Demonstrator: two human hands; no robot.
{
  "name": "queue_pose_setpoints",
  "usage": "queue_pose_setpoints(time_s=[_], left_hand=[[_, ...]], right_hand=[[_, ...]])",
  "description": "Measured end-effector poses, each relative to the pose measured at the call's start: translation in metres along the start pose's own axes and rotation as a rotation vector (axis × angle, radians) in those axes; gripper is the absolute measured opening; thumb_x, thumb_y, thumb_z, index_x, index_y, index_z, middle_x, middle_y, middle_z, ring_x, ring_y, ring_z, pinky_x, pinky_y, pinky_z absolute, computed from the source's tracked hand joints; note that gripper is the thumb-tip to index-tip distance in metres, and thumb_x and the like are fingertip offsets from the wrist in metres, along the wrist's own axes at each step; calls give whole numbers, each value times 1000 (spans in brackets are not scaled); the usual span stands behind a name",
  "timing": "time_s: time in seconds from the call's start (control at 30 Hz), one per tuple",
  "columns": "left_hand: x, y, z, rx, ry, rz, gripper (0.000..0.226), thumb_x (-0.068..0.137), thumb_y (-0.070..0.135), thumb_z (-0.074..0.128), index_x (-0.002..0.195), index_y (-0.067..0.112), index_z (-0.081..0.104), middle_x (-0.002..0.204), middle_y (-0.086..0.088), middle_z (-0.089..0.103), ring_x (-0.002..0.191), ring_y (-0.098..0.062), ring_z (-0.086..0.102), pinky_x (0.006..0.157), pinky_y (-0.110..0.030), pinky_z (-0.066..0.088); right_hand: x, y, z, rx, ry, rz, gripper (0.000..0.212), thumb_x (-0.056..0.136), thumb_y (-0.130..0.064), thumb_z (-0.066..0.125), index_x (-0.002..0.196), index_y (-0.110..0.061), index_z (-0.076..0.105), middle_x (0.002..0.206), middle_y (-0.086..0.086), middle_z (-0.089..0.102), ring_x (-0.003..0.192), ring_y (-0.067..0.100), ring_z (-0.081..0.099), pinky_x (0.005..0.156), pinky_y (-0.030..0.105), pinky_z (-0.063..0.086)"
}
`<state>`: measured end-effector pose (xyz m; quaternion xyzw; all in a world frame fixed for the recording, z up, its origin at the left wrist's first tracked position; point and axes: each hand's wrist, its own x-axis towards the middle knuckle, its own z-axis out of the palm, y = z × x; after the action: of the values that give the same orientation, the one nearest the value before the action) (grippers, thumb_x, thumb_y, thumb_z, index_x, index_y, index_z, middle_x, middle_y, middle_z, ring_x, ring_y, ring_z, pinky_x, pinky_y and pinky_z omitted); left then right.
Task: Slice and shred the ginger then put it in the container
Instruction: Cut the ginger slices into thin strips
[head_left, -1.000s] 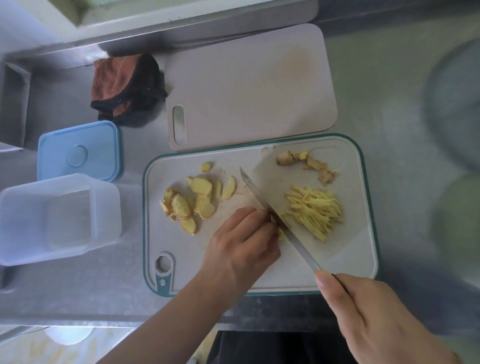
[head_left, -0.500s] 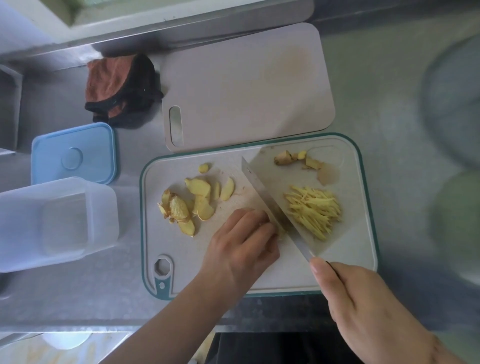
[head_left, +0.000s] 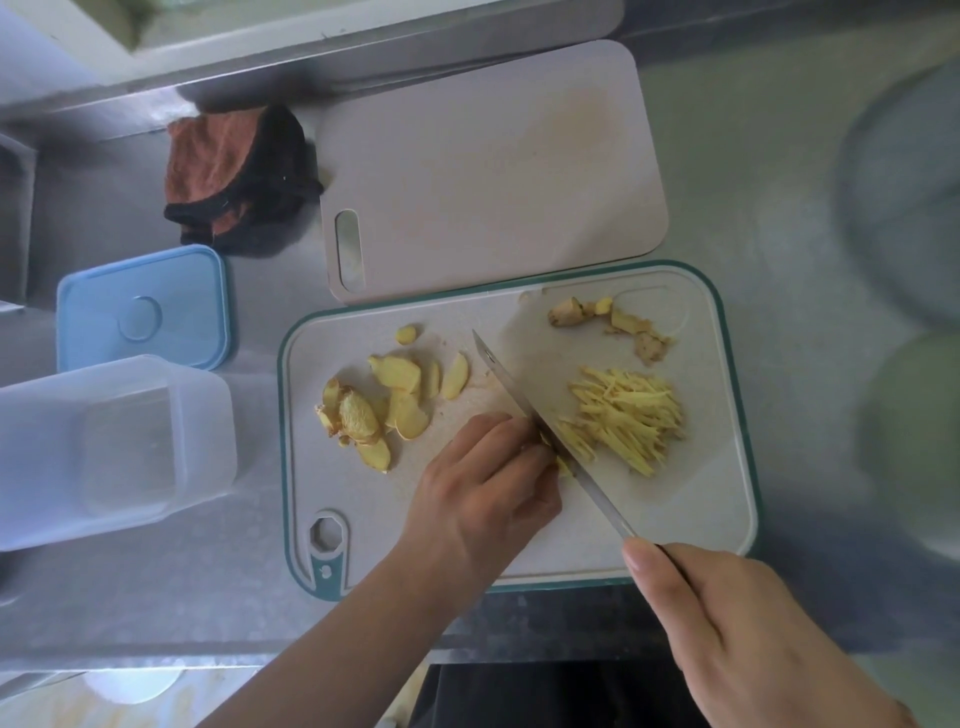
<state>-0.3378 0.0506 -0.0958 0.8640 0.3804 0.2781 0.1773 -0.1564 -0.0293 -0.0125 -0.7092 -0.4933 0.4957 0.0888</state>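
Observation:
On the teal-rimmed cutting board lie several ginger slices at the left and a heap of ginger shreds at the right. Ginger trimmings sit at the board's far edge. My left hand presses curled fingers on a small stack of ginger, mostly hidden under the fingertips. My right hand grips the handle of a knife, whose blade stands edge-down against my left knuckles. A clear plastic container stands open to the left of the board.
The container's blue lid lies behind it. A second, beige cutting board lies beyond the teal one, with a folded brown and black cloth to its left. Blurred round shapes sit at the right edge.
The knife blade was tilted flat half a second ago and now stands edge-down again at my left fingers. Both hands stay in about the same place.

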Motion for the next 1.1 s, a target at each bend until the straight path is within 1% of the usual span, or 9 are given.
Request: queue_pose_setpoints(time_s=[0.13,0.3,0.47,0.6,0.77,0.83,0.9,0.97,1.1], left_hand=[[1,-1,0,-10,-4,5,3,88,3,75,87,1,77,99,-12,73,91,-27,68,87,-33,56],[0,-2,1,-8,-14,13,5,90,3,73,89,0,77,100,-13,73,92,-27,68,88,-34,55],[1,0,-1,24,-17,7,3,87,1,73,85,0,75,93,-12,70,85,-25,64,85,-30,54],[1,3,-1,25,-21,-13,4,88,4,73,87,1,75,94,-12,71,87,-24,65,82,-32,56],[-1,1,0,42,-24,-18,6,88,6,76,88,1,76,95,-12,72,88,-24,65,84,-33,57],[-1,1,1,33,-27,-18,6,88,6,75,88,1,76,96,-12,72,89,-25,66,85,-34,57],[0,1,1,18,-27,-19,5,89,5,75,88,0,76,98,-12,72,90,-26,68,84,-35,57],[1,1,1,7,-23,-17,4,88,4,75,88,0,76,99,-12,73,89,-26,68,83,-35,57],[1,2,-3,24,-20,-24,4,88,3,73,84,1,75,92,-12,70,85,-25,65,81,-32,56]], right_hand=[[1,1,3,2,10,8,75,67,-82,6,56,-15,38,57,-10,54,58,7,52,56,20,36],[10,1,8,15,9,-4,67,81,-73,8,53,-18,34,56,-15,52,56,6,49,57,20,38],[10,9,2,2,78,-23,67,75,-77,10,50,-20,34,51,-4,50,49,11,47,54,22,36],[4,6,5,-6,44,-21,74,73,-80,10,60,-13,42,55,3,51,50,12,48,51,27,35],[-3,1,2,19,55,-35,58,70,-80,8,68,-39,49,57,-11,54,59,8,52,52,20,34],[-1,0,3,10,38,-30,64,71,-80,7,65,-32,48,57,-13,53,59,7,51,54,20,35],[4,-2,5,-8,10,-20,70,80,-75,7,56,-18,39,58,-16,53,59,5,49,58,19,37],[10,-5,6,6,-2,-12,64,83,-69,8,53,-19,34,56,-18,52,57,3,49,59,19,38],[14,-1,2,14,46,-42,64,77,-76,11,50,-23,33,50,-9,50,49,9,47,53,21,36]])
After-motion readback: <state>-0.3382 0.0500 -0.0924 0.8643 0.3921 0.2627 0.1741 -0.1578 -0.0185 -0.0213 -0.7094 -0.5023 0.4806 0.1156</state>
